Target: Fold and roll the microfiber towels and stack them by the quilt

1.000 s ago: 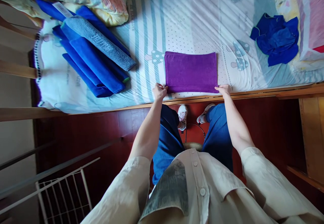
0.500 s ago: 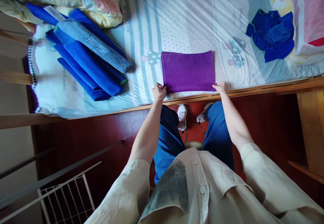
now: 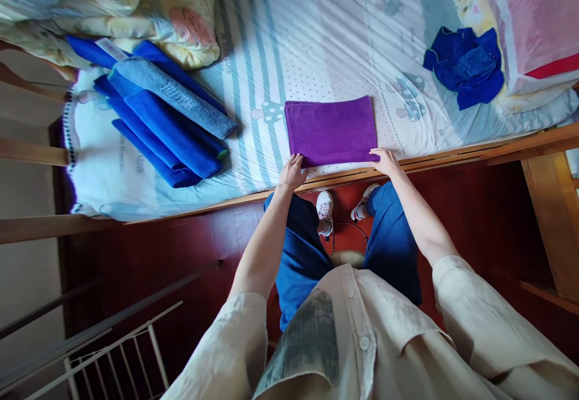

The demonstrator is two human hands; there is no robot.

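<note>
Purple cloth (image 3: 332,130); left fingers (image 3: 297,158), right fingers (image 3: 376,151) slightly parted; touching near corners.

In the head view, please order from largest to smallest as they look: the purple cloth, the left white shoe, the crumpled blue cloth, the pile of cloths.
1. Pile of cloths
2. Purple cloth
3. Crumpled blue cloth
4. Left white shoe

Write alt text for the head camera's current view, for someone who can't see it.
A person's left hand and right hand touch the near corners of a purple cloth on a bed. Long blue cloths lie to its left, a crumpled blue cloth to its right.
</note>
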